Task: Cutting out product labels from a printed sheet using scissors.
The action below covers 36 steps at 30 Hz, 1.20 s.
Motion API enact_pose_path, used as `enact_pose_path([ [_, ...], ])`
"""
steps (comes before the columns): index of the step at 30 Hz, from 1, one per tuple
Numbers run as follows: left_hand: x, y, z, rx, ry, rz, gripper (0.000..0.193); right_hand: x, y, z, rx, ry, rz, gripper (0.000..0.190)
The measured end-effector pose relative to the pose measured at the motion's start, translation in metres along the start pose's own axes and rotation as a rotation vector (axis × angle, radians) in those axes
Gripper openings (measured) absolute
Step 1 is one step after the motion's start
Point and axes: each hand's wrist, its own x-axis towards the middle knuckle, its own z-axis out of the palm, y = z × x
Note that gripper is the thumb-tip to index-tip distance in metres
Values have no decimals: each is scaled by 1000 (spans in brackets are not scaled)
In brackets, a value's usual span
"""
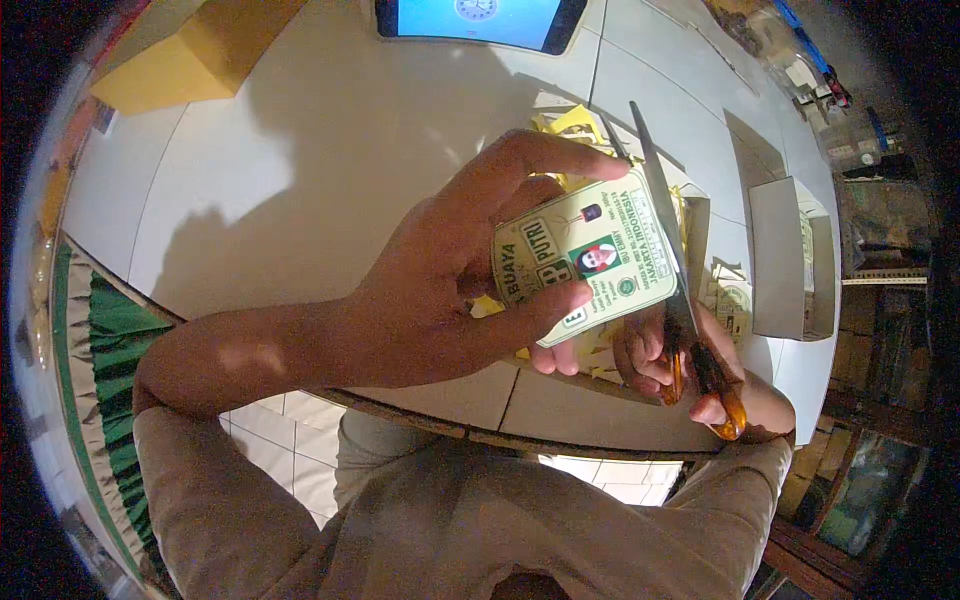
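My left hand [442, 255] pinches a pale green printed paper label [626, 225] between thumb and fingers. The label bears writing and a small portrait. My right hand [645, 345] grips a pair of scissors [661, 199] by amber-coloured handles. The blades are spread and point away from me. One long blade runs along the label's right edge; the other shows only in part behind the label's far corner. Beneath both hands, yellow paper scraps [577, 124] lie in a shallow box, largely hidden by my hands and the label.
A device with a lit clock screen [480, 19] lies at the far edge of the white tiled table [315, 172]. An open pale carton [776, 262] stands on the right, with more printed labels [731, 307] beside it. A brown cardboard box [165, 71] sits far left.
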Motion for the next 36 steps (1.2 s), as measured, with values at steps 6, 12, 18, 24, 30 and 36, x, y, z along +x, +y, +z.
enact_pose_path([
  [6, 1, -3, -2, 24, -7, 23, 55, 0, -1, 1, 26, -7, -6, 45],
  [12, 2, -5, -4, 31, -1, 26, 54, 4, 0, 0, 77, -28, -14, 39],
  [18, 2, -8, -5, 43, -20, 68, 54, 4, 1, 0, 41, -41, -62, 37],
  [24, 1, -4, -5, 10, -21, 22, 54, 1, 3, 3, 93, 12, -74, 36],
  [30, 2, -7, -1, 27, -9, 62, 53, 1, -5, 2, 65, -8, 42, 41],
  [36, 0, -6, -6, 117, -167, 0, 53, -1, -1, -1, 0, -44, 43, 52],
])
